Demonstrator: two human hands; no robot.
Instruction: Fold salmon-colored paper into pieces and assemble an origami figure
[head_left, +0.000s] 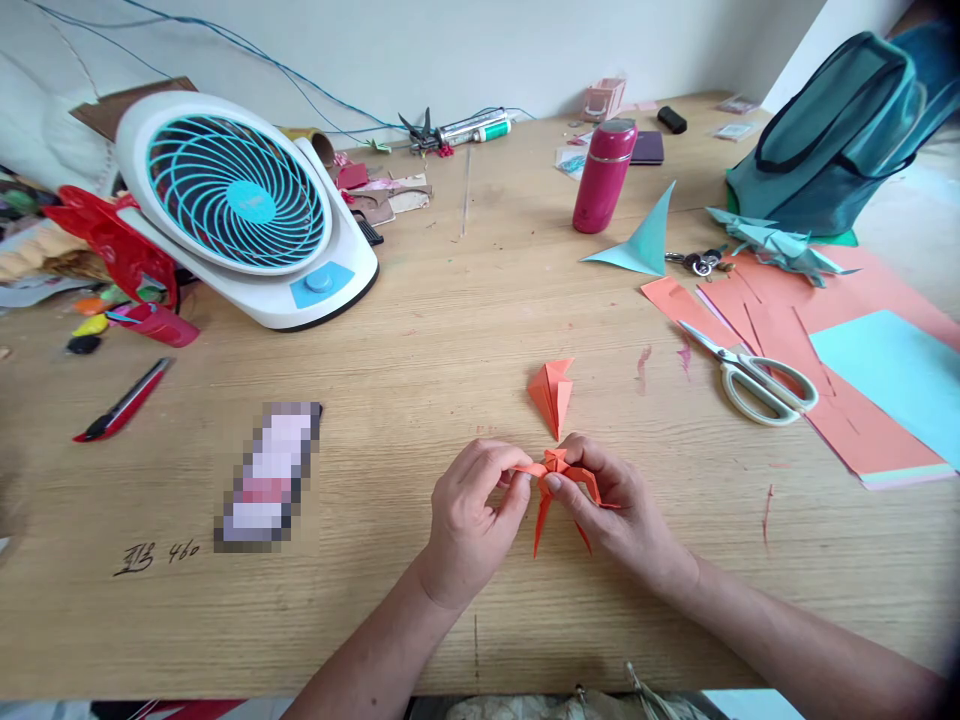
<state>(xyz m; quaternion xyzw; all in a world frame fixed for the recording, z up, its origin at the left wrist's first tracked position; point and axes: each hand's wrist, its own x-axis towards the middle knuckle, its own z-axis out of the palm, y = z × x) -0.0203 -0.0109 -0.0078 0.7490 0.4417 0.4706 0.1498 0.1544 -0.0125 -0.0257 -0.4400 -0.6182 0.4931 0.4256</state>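
Note:
Between my hands is an orange folded-paper figure point(556, 461) with several thin pointed legs. Thumb and fingers of my left hand point(480, 510) pinch one leg, which points left. My right hand point(619, 505) grips the figure's body from the right, its thumb lying across the front. Two of the legs hang down toward the tabletop. Just beyond my hands, a second orange folded-paper piece point(553, 393) lies on the wooden table point(420, 370), its narrow tip toward me. Parts of the figure are hidden behind my fingers.
White-handled scissors point(757, 385) lie on orange paper sheets point(862, 430) at the right. A pink flask point(604, 178), teal folded paper point(645, 240) and a teal bag point(832, 140) stand farther back. On the left are a fan point(247, 210), a red cutter point(126, 400) and a blurred-out phone-shaped item point(270, 478).

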